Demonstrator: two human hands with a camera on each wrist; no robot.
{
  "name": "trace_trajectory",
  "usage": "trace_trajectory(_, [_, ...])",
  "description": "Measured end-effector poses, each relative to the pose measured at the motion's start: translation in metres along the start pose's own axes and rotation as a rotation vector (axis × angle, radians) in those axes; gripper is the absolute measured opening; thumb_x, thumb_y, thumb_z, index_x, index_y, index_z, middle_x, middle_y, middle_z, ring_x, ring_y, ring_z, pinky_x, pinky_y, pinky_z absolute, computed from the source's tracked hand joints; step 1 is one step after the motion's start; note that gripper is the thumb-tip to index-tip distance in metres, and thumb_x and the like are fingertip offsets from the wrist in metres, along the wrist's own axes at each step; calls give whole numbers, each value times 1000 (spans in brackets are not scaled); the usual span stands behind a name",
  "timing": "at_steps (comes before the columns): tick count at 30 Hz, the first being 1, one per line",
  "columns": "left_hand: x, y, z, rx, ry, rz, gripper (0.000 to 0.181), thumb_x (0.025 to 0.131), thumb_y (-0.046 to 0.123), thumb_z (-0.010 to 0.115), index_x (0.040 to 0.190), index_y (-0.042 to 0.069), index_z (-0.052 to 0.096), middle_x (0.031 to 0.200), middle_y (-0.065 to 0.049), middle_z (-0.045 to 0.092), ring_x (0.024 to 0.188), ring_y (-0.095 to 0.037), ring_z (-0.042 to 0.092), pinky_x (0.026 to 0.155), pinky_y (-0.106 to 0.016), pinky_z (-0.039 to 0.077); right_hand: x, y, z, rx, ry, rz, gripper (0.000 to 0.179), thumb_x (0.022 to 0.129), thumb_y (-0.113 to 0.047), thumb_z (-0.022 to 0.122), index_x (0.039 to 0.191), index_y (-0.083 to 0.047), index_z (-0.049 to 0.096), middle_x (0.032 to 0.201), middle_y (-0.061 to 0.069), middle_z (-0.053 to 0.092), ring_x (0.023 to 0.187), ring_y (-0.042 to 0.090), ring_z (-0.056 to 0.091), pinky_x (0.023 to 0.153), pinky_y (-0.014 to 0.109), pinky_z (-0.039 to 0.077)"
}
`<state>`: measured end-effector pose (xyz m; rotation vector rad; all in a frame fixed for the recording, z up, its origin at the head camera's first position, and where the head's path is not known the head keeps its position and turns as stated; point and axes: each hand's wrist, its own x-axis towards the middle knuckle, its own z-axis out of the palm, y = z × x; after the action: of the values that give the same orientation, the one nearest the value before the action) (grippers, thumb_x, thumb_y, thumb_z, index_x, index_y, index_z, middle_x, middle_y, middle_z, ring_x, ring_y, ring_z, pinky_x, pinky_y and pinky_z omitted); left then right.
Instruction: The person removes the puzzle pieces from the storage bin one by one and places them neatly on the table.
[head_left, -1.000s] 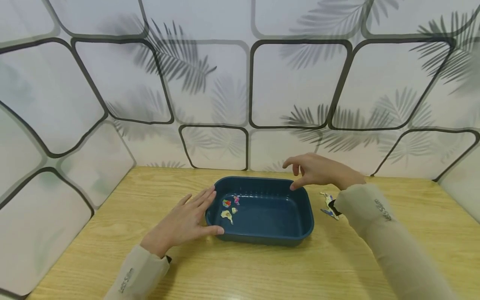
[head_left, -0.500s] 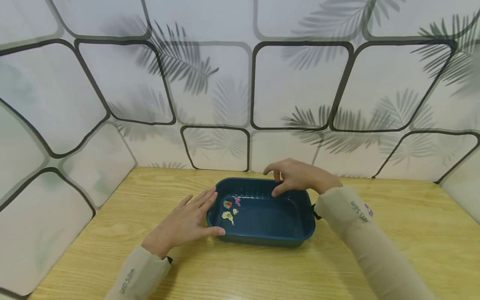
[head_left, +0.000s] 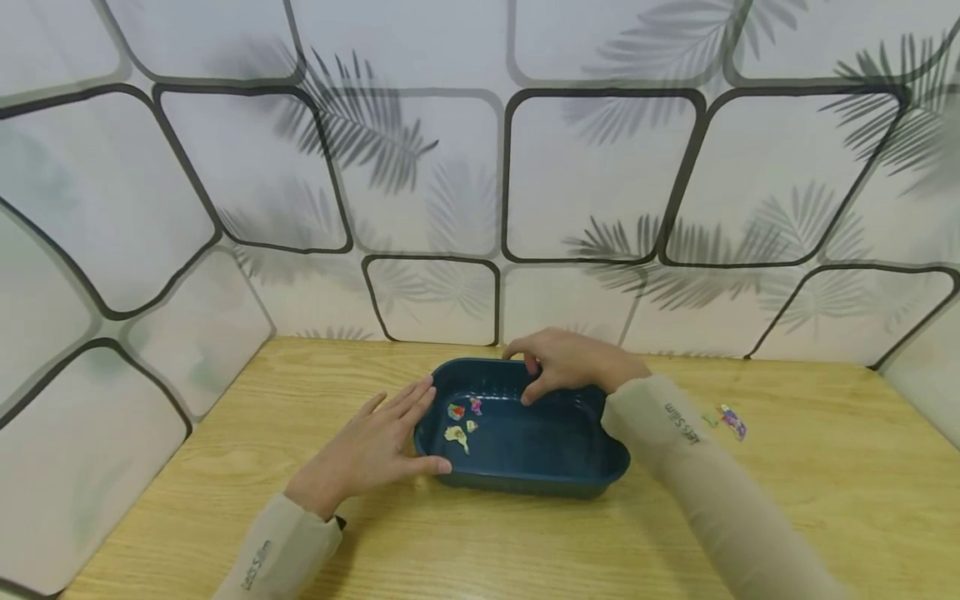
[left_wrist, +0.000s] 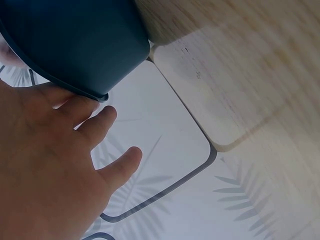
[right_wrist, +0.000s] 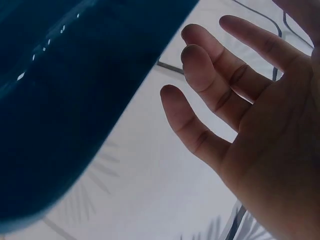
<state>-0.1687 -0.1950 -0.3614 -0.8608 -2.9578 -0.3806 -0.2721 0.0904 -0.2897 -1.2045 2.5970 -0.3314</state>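
Observation:
A dark blue rectangular basin (head_left: 525, 482) rests on the wooden table. Several small flat colourful cut-out pieces lie in its left part, among them a cream one (head_left: 457, 436), a red and green one (head_left: 456, 412) and a pink one (head_left: 476, 406). My left hand (head_left: 378, 450) rests against the basin's left end, fingers straight along the rim and thumb at the front corner. My right hand (head_left: 570, 360) hovers over the back rim, its thumb inside the basin's outline and its fingers loosely bent. Between these parted fingers (right_wrist: 200, 67) in the right wrist view nothing shows.
On the table (head_left: 810, 483) to the right lie a purple patterned cut-out piece (head_left: 733, 422) and a small greenish one (head_left: 709, 421), beside my right sleeve (head_left: 675, 433). A wall covering (head_left: 585, 175) with leaf prints stands behind the table and at its sides.
My right hand has moved left along the basin's back rim. Its sleeve now covers where pale and blue pieces lay and uncovers the purple one. My left hand has stayed put.

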Motion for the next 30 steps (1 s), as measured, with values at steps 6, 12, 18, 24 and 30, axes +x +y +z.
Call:
trace_trajectory(6, [0, 0, 0, 4, -4, 1, 100, 92, 69, 57, 155, -5, 33, 165, -15, 24, 150, -32, 28, 114, -65, 24, 9, -5, 8, -12, -38, -2, 60, 88, -22, 82, 139, -3, 57, 83, 3, 57, 68, 11, 47, 68, 29, 44])
trace_trajectory(12, [0, 0, 0, -5, -3, 0, 100, 92, 69, 57, 156, -5, 33, 166, -15, 24, 150, -33, 28, 114, -65, 24, 17, -8, 17, -14, -71, 4, 61, 87, -22, 84, 139, -4, 59, 80, -1, 57, 68, 9, 51, 67, 25, 47])
trace_trajectory(18, [-1, 0, 0, -14, 0, 1, 100, 92, 69, 57, 156, -5, 33, 165, -15, 24, 149, -34, 28, 114, -66, 23, 24, -13, 22, -62, -100, 47, 62, 86, -26, 84, 141, -9, 58, 83, -4, 59, 73, 9, 54, 70, 26, 49])
trace_trajectory(24, [0, -1, 1, -27, -6, -3, 100, 93, 69, 57, 156, -5, 32, 166, -14, 23, 150, -33, 27, 115, -66, 22, 31, -15, 28, -96, -120, 75, 61, 87, -26, 83, 141, -13, 58, 87, -4, 60, 78, 11, 56, 75, 29, 51])
trace_trajectory(30, [0, -1, 0, -23, -11, -3, 100, 93, 68, 57, 156, -5, 31, 166, -15, 23, 150, -34, 27, 115, -66, 22, 38, -16, 35, -56, -137, 90, 61, 89, -24, 82, 143, -10, 56, 88, -2, 60, 80, 12, 57, 77, 31, 52])
